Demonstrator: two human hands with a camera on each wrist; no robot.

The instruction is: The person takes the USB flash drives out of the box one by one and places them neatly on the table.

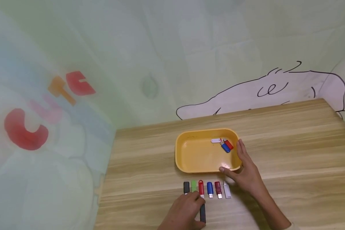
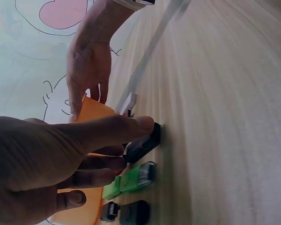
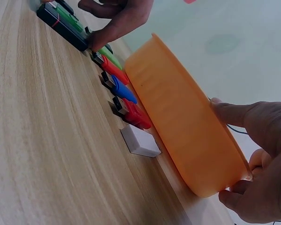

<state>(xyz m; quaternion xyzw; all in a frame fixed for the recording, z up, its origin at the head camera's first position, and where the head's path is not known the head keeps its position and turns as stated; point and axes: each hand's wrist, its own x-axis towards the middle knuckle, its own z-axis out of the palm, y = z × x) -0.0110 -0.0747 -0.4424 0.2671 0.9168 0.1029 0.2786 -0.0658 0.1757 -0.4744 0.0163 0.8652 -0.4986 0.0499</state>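
Note:
My left hand [image 1: 185,209] pinches a black USB stick [image 1: 202,213] lengthwise on the table, just below a row of other USB sticks. From left to right the row has a black stick [image 1: 186,187], a green stick [image 1: 194,185], a red stick [image 1: 201,188], a blue stick [image 1: 210,189], a dark red stick [image 1: 218,189] and a pale stick [image 1: 227,190]. My right hand [image 1: 248,174] grips the near right corner of a yellow plastic basin [image 1: 187,167], thumb at the rim and fingers along the outer side. Inside lie a white stick [image 1: 216,140], a red stick [image 1: 228,144] and a blue stick [image 1: 225,147].
The wooden table [image 1: 299,153] meets a fabric backdrop [image 1: 126,64] with printed drawings and letters behind and at left. Beside the left hand, the left wrist view shows another green stick [image 2: 138,178] and another black stick [image 2: 135,213], which the hand covers in the head view.

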